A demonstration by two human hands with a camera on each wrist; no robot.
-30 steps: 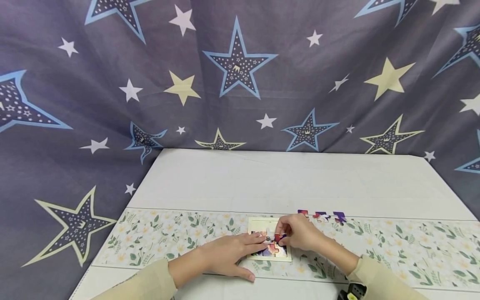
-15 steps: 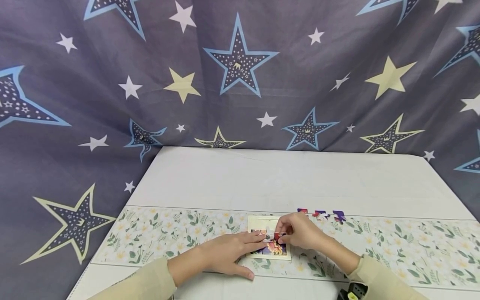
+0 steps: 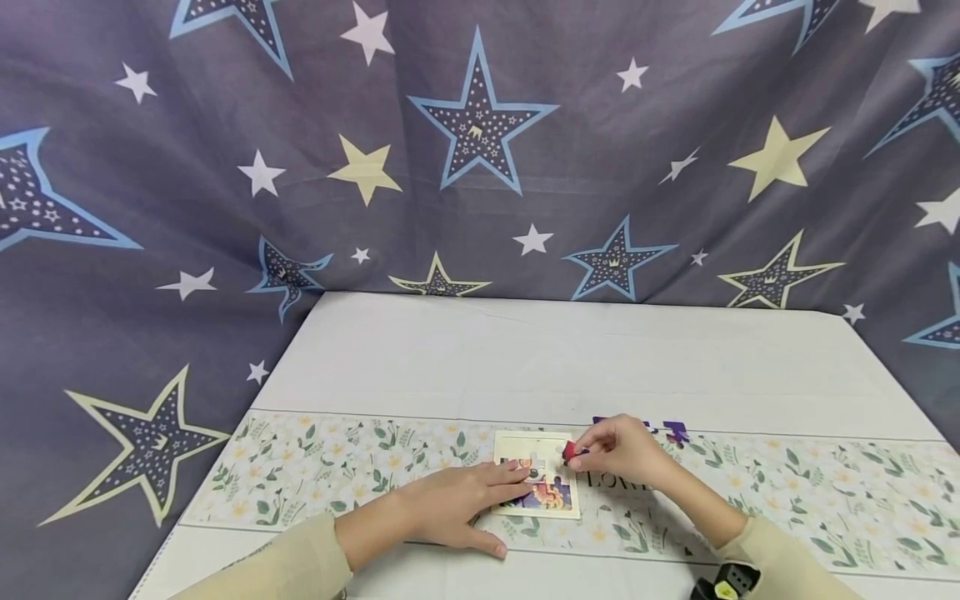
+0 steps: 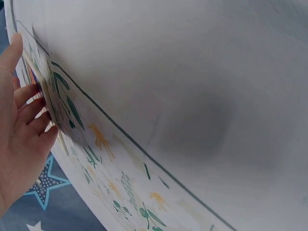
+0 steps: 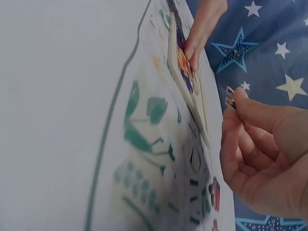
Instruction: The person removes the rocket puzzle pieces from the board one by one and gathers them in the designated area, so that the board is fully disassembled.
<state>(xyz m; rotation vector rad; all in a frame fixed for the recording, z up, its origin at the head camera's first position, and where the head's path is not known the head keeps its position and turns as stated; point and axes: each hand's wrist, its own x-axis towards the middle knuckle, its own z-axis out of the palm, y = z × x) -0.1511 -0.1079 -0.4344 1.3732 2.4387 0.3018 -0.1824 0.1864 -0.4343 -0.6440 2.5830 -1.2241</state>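
The right hand point(image 3: 626, 454) pinches a small red puzzle piece point(image 3: 571, 452) between thumb and forefinger, lifted just above the puzzle tray's point(image 3: 536, 481) right edge; its long axis cannot be told. The left hand point(image 3: 457, 504) lies flat, straight fingers pressing the tray's left side. Just beneath the right hand the floral runner point(image 3: 300, 471) reads "LOVE". Loose pieces point(image 3: 675, 431) lie just beyond it.

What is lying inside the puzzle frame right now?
Inside the puzzle frame a few colourful pieces sit along the near edge; the far part is bare. The left hand rests on the frame's left side, hiding what lies beneath its fingers.
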